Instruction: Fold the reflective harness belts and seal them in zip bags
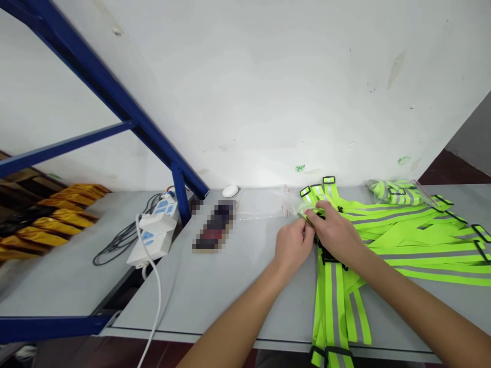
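- Clear bag (pixel 298 207), red-marked: at the fingertips of both hands, just beyond the left.
- Right hand (pixel 337 230): thumb and fingers pinching the clear bag.
- Left hand (pixel 294 245): fingers curled, tips beside the right's; grip hidden, cannot tell.
- Yellow-green straps (pixel 406 250), grey-striped: heaped on the desk (pixel 238 286), beneath and right of the right hand.
- Filled bag (pixel 399 193): at the heap's far side, apart from both hands.

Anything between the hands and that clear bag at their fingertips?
Nothing visible: the left hand and right hand are at the clear bag. The neon reflective straps lie under the right hand, not in between.
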Tool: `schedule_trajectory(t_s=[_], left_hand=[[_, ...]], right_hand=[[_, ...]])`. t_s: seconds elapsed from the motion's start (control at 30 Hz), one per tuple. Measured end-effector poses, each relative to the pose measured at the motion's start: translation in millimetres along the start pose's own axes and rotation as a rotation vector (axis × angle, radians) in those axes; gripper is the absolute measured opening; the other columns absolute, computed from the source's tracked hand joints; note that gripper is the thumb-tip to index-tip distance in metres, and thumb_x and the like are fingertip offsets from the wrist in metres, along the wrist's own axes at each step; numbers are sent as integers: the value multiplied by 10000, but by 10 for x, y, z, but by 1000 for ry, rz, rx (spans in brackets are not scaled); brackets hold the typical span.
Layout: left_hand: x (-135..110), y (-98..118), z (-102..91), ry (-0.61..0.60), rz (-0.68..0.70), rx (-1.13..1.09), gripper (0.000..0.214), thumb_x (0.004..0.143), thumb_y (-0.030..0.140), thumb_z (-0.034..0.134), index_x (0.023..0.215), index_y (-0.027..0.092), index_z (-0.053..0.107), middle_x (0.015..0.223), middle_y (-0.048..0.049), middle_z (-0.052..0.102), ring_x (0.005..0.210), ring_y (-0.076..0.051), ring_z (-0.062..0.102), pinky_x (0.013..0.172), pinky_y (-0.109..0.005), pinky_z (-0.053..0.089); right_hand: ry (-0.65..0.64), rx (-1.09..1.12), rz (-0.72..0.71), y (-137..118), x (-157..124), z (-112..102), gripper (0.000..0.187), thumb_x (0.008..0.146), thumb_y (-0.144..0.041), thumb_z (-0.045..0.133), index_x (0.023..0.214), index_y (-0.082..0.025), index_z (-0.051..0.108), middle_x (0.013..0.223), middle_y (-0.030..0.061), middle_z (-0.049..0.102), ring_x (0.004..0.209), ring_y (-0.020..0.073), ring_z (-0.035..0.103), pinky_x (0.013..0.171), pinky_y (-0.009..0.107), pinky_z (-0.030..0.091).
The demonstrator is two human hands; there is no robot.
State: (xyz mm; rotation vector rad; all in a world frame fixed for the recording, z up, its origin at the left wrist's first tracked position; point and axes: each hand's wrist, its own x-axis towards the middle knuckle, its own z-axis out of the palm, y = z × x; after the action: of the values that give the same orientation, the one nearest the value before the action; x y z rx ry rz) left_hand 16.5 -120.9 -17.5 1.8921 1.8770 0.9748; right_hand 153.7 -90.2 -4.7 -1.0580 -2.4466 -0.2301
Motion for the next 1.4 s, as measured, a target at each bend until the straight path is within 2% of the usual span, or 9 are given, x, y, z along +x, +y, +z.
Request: schedule_trajectory(t_s=[0.17, 0.37, 0.5, 0.63, 0.77, 0.93, 1.03, 1.13, 1.4], left_hand=[[54, -77, -100, -9, -116, -102, 281, 828, 229, 401, 560, 194, 476, 506, 16, 530, 483, -125, 448, 503, -241, 272], [176, -185, -259, -87, -293, -279, 303, 761, 247, 414, 507, 172, 560, 522, 10, 593, 523, -131, 520, 519, -229, 347], [192, -267, -360, -206, -286, -277, 301, 749, 260, 414, 541, 166, 611, 538, 12, 598, 533, -135, 517, 519, -234, 350], [125, -428, -436, -312, -247, -279, 310, 760, 262, 405, 556, 165, 617, 573, 5, 613, 585, -148, 548, 567, -244, 377], [-6, -562, -514, -376, -257, -175, 310, 800, 279, 386, 558, 177, 551, 601, -4, 603, 631, -174, 578, 612, -270, 412], [-142, -610, -590, 46, -47, 207, 323, 772, 417, 598, 959, 157, 556, 1176, -141, 567, 1113, -298, 529, 894, -401, 434], [-124, -661, -568, -38, 151, 217, 535, 809, 406, 633, 1269, 211, 440, 1421, -123, 429, 1372, -292, 305, 1051, -444, 318], [-65, -718, -528, -154, 167, 241, 486, 844, 391, 621, 1290, 290, 457, 1359, -60, 527, 1319, -261, 396, 1046, -436, 310], [-16, -650, -531, -173, 258, 517, 665, 781, 492, 667, 1375, 342, 409, 1147, -72, 570, 1099, -273, 506, 993, -468, 320]], right_hand=[[-188, -12, -8, -129, 214, -40, 366, 866, -20, 405, 1190, -131, 531, 1108, 159, 570, 860, 241, 595, 600, 299, 471], [-375, 597, 129, 93, 203, -81, 381, 969, -214, 387, 1345, -224, 323, 1184, 112, 630, 963, 216, 645, 735, 311, 493], [-335, 822, 211, 224, 246, 42, 183, 869, -316, 610, 1006, -242, 513, 963, 28, 688, 851, 190, 657, 710, 295, 492], [-231, 740, 202, 115, 325, 199, 196, 823, -353, 668, 746, -204, 567, 785, 3, 606, 610, 132, 563, 588, 267, 444], [-235, 625, 120, -89, 322, 307, 125, 874, -296, 612, 818, -189, 640, 837, 31, 611, 670, 147, 574, 627, 276, 445], [-306, 644, -55, -171, 298, 307, 240, 963, -215, 412, 1025, -191, 643, 977, 73, 666, 930, 208, 612, 807, 332, 459], [-352, 746, 69, -77, 316, 277, 248, 970, -206, 356, 1045, -200, 592, 872, 31, 675, 792, 164, 628, 717, 282, 471], [-370, 607, 189, 46, 347, 283, 142, 931, -269, 465, 1035, -203, 537, 789, 5, 655, 684, 161, 608, 604, 256, 441], [-429, 62, -28, -9, 474, 391, 167, 929, -136, 410, 835, -169, 545, 780, 94, 652, 767, 241, 616, 673, 312, 382]])
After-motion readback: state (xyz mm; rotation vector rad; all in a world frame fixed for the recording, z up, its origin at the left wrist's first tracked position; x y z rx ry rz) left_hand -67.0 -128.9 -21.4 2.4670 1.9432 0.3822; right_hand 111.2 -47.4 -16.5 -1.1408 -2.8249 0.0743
